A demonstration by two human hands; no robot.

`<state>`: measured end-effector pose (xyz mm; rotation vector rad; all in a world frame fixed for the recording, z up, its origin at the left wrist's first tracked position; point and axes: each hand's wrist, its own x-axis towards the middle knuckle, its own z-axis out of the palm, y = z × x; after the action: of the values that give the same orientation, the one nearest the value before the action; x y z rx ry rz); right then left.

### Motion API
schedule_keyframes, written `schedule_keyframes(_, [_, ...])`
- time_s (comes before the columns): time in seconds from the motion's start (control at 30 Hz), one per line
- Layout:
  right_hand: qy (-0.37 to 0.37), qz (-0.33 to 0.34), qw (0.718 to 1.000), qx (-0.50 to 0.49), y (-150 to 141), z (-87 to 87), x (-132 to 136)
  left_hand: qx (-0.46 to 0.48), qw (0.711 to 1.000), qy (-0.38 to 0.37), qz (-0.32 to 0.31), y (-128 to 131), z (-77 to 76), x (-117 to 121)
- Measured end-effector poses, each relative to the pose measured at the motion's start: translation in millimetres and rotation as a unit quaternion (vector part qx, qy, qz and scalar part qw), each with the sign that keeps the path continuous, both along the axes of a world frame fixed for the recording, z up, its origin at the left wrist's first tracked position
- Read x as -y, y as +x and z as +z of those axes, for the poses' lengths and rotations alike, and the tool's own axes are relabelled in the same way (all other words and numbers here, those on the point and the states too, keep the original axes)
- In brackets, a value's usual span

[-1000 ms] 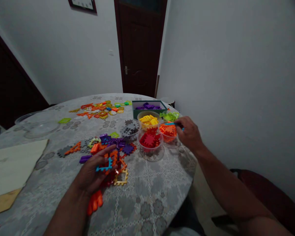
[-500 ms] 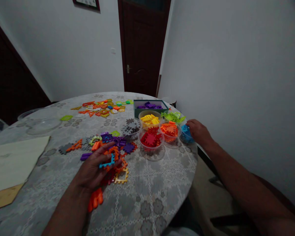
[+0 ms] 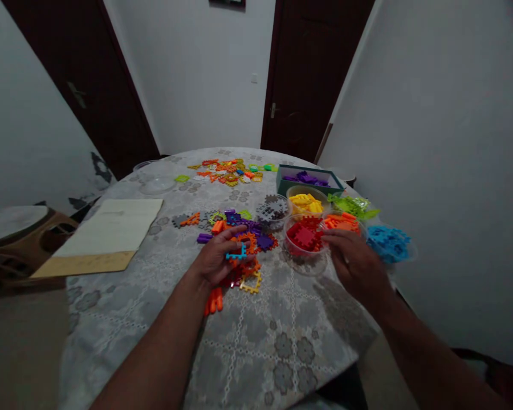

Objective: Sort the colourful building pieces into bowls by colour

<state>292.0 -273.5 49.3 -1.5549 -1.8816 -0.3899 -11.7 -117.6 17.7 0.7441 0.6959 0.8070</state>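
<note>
Toy pieces (image 3: 253,226) of many colors lie on the big round tabletop (image 3: 256,364), which has a gray flowery cloth on it. On the left side is a sheet of pale paper (image 3: 111,225), with a tan board (image 3: 85,265) peeking out under its near edge. Far back on the right sits a green box (image 3: 285,185) with purple bits (image 3: 306,178) inside.

The left hand (image 3: 226,250) is over the near pile of toys, with its fingers bent loosely around one blue piece (image 3: 236,254). The right hand (image 3: 357,265) is by the bowls, and its bent fingertips are close to the red and orange ones. I cannot tell if it is pinching something.

The clear bowls stand close together. They hold gray bits (image 3: 272,209), yellow bits (image 3: 306,203), red bits (image 3: 305,234), orange bits (image 3: 344,221) and, far right, blue bits (image 3: 389,243). Green bits (image 3: 353,206) are heaped behind the orange ones.

A far pile (image 3: 231,171) is mostly orange and yellow. Smallest is that blue piece, a little frame with bumpy edges, held above the near pile.
</note>
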Motion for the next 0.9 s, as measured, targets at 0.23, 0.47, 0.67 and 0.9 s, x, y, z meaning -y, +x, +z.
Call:
schedule_keyframes(0.23, [-0.174, 0.153, 0.971, -0.053, -101.8, -10.2, -37.1, 0.025, 0.999, 0.011, -0.032, -0.8, -4.4, -0.4])
schedule_keyframes(0.47, [-0.195, 0.183, 0.956, -0.118, -126.5, -21.9, -63.8, 0.034, 0.998, 0.025, -0.050, -1.3, -4.7, -1.6])
schedule_keyframes(0.67, [-0.117, 0.146, 0.968, -0.166, -112.3, -13.6, -61.8, 0.024, 0.999, -0.005, -0.037, 0.2, 1.6, 1.1])
schedule_keyframes(0.9, [-0.053, 0.025, 0.986, -0.154, -47.6, 15.7, -48.8, -0.011, 0.999, -0.043, 0.024, 0.1, 6.8, -3.2])
